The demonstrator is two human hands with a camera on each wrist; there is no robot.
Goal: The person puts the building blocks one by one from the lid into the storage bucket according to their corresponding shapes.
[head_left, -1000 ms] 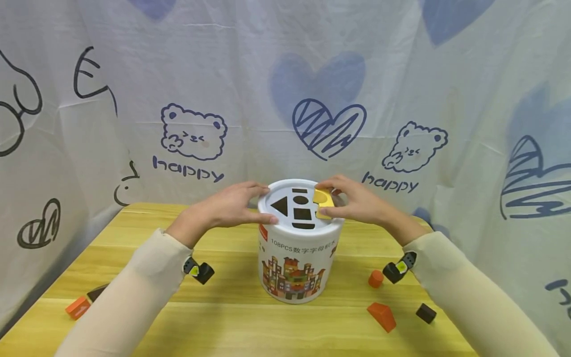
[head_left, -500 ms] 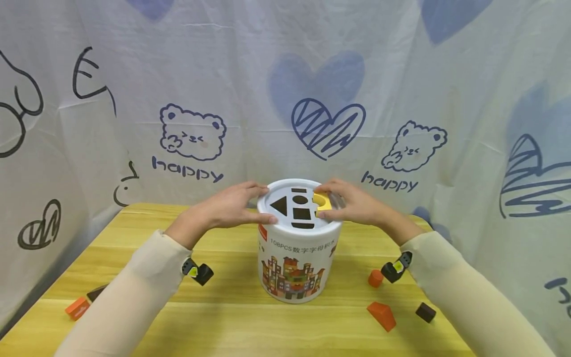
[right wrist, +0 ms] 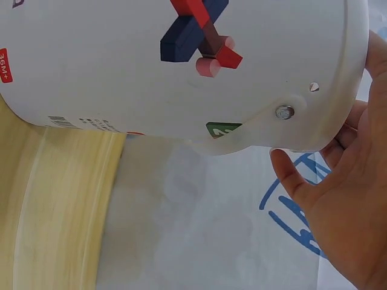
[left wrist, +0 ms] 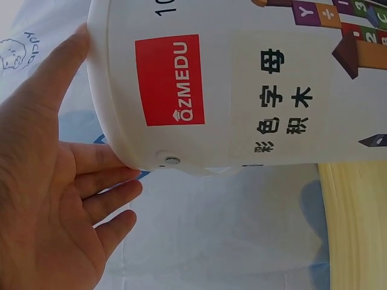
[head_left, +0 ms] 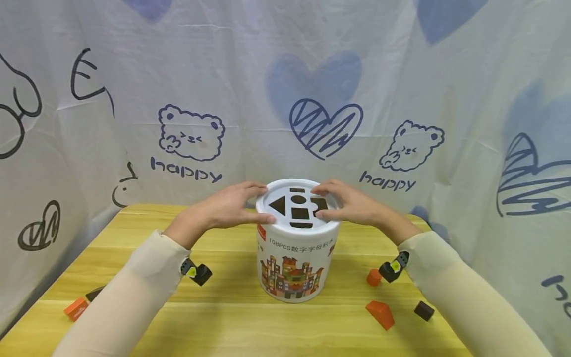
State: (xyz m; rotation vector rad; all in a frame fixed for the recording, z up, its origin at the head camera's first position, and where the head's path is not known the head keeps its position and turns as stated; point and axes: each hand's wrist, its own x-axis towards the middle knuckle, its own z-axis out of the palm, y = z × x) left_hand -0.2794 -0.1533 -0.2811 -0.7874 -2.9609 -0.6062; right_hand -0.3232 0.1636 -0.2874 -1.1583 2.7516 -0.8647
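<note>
A white block bucket (head_left: 294, 263) stands upright on the table, its lid (head_left: 290, 194) pierced with several dark shape slots. My left hand (head_left: 227, 206) rests on the left of the rim, thumb on the front and fingertips at the back. In the left wrist view, the other fingers of that left hand (left wrist: 54, 181) hang loosely beside the bucket (left wrist: 260, 90). Over the right of the lid, my right hand (head_left: 354, 202) spreads thumb and fingers around a dark slot (head_left: 320, 206), with nothing between them. The right wrist view shows the right hand (right wrist: 344, 181) at the rim.
On the wooden table (head_left: 232, 327) at right lie a red-orange cylinder (head_left: 373, 277), a red-orange block (head_left: 380, 315) and a black block (head_left: 424, 311). An orange block (head_left: 77, 309) and a dark piece (head_left: 94, 293) lie at left, by the sleeve. A printed curtain (head_left: 250, 89) hangs behind.
The yellow block in my right hand has sunk through the right slot and is out of sight, leaving the slot dark. My left hand has stayed on the rim.
</note>
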